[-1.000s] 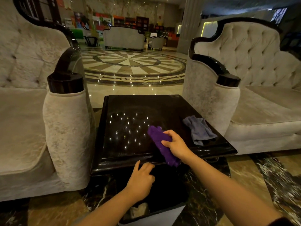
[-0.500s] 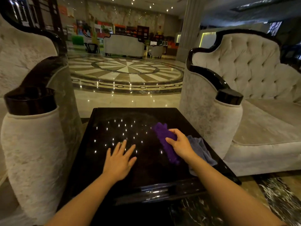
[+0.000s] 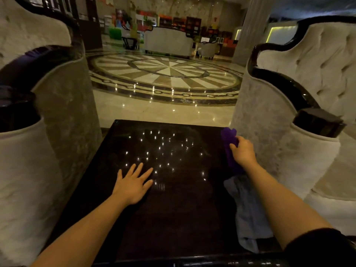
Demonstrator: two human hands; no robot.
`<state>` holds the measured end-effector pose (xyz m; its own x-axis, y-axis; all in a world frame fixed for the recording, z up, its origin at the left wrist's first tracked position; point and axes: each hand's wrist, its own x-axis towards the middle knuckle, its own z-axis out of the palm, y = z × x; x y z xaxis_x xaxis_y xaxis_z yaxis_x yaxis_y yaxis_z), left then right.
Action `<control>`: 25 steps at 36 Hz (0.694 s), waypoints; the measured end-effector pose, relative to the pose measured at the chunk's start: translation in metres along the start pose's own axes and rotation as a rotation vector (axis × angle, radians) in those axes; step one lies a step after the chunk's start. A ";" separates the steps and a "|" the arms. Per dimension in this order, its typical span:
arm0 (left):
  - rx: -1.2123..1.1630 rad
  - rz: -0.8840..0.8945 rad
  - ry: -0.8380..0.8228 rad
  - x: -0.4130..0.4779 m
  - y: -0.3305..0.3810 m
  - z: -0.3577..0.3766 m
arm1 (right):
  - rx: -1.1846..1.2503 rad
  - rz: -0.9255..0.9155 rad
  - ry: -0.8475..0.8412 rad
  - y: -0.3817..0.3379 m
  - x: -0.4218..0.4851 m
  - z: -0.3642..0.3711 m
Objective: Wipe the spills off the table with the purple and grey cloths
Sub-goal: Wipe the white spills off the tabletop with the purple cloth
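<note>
A glossy black table [image 3: 173,218] fills the middle of the view, its top speckled with reflected ceiling lights. My right hand [image 3: 243,153] grips the purple cloth [image 3: 229,140] and presses it on the table near the far right corner. The grey cloth [image 3: 248,212] lies crumpled along the table's right edge, partly under my right forearm. My left hand [image 3: 133,182] rests flat on the tabletop with fingers spread, holding nothing. No spill stands out on the dark surface.
A pale velvet sofa arm [image 3: 48,151] hems the table on the left and a tufted sofa [image 3: 308,112] on the right. Beyond the far edge lies polished marble floor [image 3: 165,74] with a round pattern, and further sofas stand at the back.
My right hand has slid the purple cloth from the table's middle toward the far right corner. My left hand came up from the front edge and now lies flat on the top. The view moved closer.
</note>
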<state>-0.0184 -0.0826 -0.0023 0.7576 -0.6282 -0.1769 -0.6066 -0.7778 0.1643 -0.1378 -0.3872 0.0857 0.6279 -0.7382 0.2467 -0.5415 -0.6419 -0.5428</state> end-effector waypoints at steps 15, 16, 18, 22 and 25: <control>-0.019 -0.008 0.032 0.002 -0.004 0.005 | -0.152 0.058 -0.299 0.037 0.016 0.040; -0.019 -0.009 0.038 0.002 -0.004 0.005 | -0.153 0.040 -0.301 0.038 0.014 0.039; -0.024 -0.011 0.052 0.002 -0.003 0.005 | -0.162 0.016 -0.287 0.038 0.010 0.035; -0.036 -0.026 0.080 0.002 -0.002 0.005 | -0.200 -0.021 -0.253 0.038 -0.001 0.026; -0.024 -0.045 0.108 0.001 -0.002 0.005 | -0.191 -0.044 -0.227 0.038 -0.013 0.017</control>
<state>-0.0174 -0.0814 -0.0073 0.8065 -0.5859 -0.0791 -0.5661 -0.8039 0.1822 -0.1570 -0.3992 0.0481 0.7504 -0.6573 0.0695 -0.5928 -0.7158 -0.3692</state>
